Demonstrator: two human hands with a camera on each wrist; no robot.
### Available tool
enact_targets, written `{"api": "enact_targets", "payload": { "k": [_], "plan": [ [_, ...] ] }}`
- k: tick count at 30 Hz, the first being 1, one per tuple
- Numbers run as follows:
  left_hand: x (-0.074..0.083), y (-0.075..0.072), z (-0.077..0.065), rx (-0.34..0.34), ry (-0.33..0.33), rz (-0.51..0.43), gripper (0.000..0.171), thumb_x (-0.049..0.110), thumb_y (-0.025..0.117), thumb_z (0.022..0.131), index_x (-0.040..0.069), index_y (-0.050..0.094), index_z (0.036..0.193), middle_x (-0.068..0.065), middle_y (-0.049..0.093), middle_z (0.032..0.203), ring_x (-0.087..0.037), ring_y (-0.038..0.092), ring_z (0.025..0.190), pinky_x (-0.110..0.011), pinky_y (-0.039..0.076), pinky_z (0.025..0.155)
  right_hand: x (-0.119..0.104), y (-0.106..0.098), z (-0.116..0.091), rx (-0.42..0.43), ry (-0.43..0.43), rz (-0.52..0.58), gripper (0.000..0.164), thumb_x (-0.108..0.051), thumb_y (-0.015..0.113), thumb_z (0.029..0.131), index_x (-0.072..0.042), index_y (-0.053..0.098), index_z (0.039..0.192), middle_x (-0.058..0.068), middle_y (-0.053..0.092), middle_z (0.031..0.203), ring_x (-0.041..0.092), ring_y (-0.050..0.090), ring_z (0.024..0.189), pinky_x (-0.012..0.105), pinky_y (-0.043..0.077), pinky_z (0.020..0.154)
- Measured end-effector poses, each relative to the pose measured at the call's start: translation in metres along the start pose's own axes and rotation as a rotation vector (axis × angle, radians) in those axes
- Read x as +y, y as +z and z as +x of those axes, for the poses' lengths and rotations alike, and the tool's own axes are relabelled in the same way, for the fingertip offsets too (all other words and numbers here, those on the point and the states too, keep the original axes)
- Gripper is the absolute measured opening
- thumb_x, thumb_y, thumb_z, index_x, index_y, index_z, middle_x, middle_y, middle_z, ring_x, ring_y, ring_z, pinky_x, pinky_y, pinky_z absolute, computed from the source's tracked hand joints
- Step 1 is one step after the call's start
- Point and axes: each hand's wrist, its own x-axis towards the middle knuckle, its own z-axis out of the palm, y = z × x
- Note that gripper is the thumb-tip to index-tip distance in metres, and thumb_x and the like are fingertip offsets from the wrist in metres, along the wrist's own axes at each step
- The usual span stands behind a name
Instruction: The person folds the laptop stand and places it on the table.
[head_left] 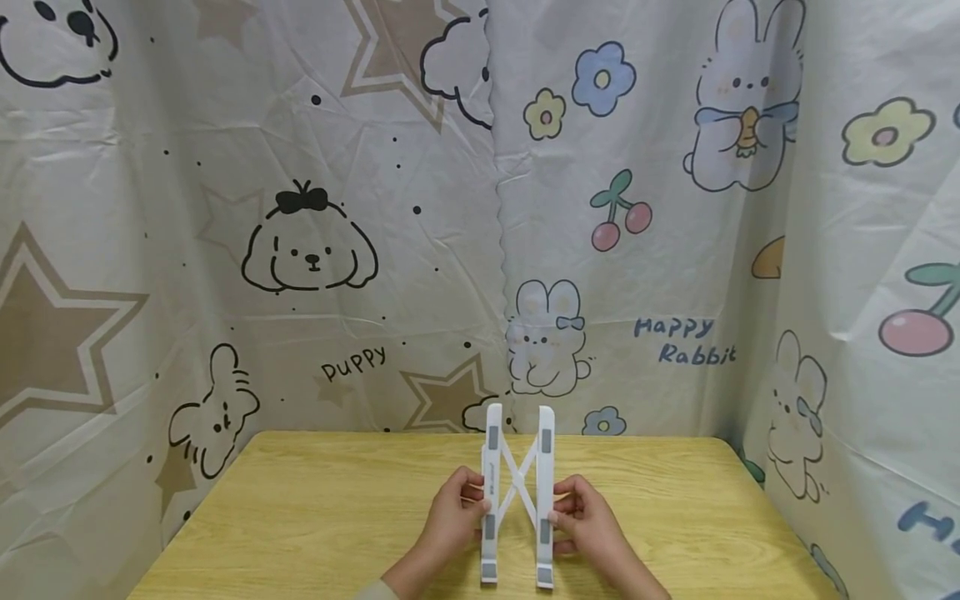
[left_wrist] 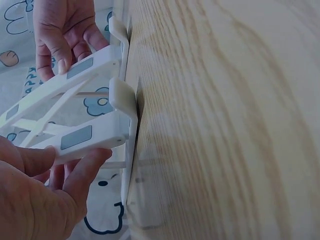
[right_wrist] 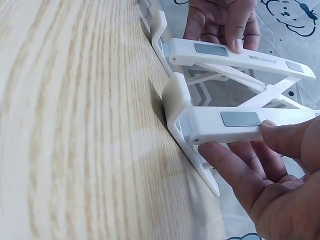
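Note:
A white folding laptop stand with grey pads and crossed struts stands on the wooden table, its two long arms a short way apart. My left hand grips the left arm, thumb on top and fingers beneath, as the left wrist view shows up close. On the other side my right hand pinches the right arm between thumb and fingers. The right wrist view shows the stand's lower bars and upturned front lips against the tabletop, with the arms raised at a slant.
The yellow wood-grain table spreads to both sides of the stand. Behind it and along the sides hangs a cream curtain printed with puppies, rabbits, stars and flowers, meeting the table's back edge.

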Motion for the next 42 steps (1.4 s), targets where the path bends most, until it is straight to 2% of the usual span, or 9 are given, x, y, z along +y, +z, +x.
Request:
{"api": "enact_targets", "payload": {
  "k": [11, 22, 29, 38, 42],
  "plan": [
    [0.002, 0.005, 0.000, -0.007, 0.008, 0.000, 0.023, -0.007, 0.067, 0.093, 0.002, 0.058, 0.112, -0.013, 0.056, 0.098, -0.021, 0.058, 0.081, -0.047, 0.061, 0.055, 0.002, 0.010, 0.004, 0.005, 0.005, 0.011, 0.033, 0.008, 0.065, 0.093, 0.001, 0.050, 0.122, 0.014, 0.056, 0.098, 0.025, 0.065, 0.081, 0.054, 0.063, 0.065],
    [0.004, 0.011, 0.001, -0.011, -0.003, 0.023, 0.022, -0.007, 0.066, 0.093, 0.004, 0.058, 0.110, -0.014, 0.056, 0.099, -0.020, 0.057, 0.081, -0.040, 0.060, 0.054, 0.002, 0.017, 0.006, -0.003, 0.008, 0.035, 0.033, 0.007, 0.065, 0.094, 0.001, 0.049, 0.122, 0.013, 0.055, 0.097, 0.024, 0.065, 0.081, 0.053, 0.063, 0.065],
    [0.003, 0.016, 0.002, 0.012, 0.014, 0.036, 0.025, -0.008, 0.067, 0.091, 0.005, 0.059, 0.110, -0.011, 0.056, 0.095, -0.019, 0.057, 0.079, -0.034, 0.057, 0.050, 0.002, 0.022, 0.006, -0.008, 0.006, 0.035, 0.031, 0.006, 0.064, 0.096, 0.001, 0.049, 0.122, 0.014, 0.055, 0.096, 0.024, 0.064, 0.082, 0.053, 0.063, 0.064],
    [0.001, 0.019, 0.002, 0.006, 0.024, 0.036, 0.026, -0.009, 0.067, 0.090, 0.004, 0.058, 0.111, -0.011, 0.056, 0.094, -0.019, 0.057, 0.079, -0.039, 0.059, 0.053, 0.004, 0.027, 0.006, -0.029, -0.015, 0.042, 0.029, 0.006, 0.063, 0.096, 0.001, 0.049, 0.122, 0.013, 0.054, 0.096, 0.025, 0.065, 0.082, 0.054, 0.063, 0.066],
    [0.000, 0.020, 0.003, 0.001, 0.020, 0.042, 0.026, -0.008, 0.067, 0.091, 0.005, 0.059, 0.112, -0.011, 0.057, 0.095, -0.018, 0.058, 0.080, -0.033, 0.058, 0.053, 0.005, 0.028, 0.007, -0.041, -0.019, 0.052, 0.030, 0.006, 0.063, 0.096, 0.001, 0.048, 0.122, 0.013, 0.055, 0.097, 0.025, 0.065, 0.082, 0.055, 0.063, 0.065]
  ]
}}
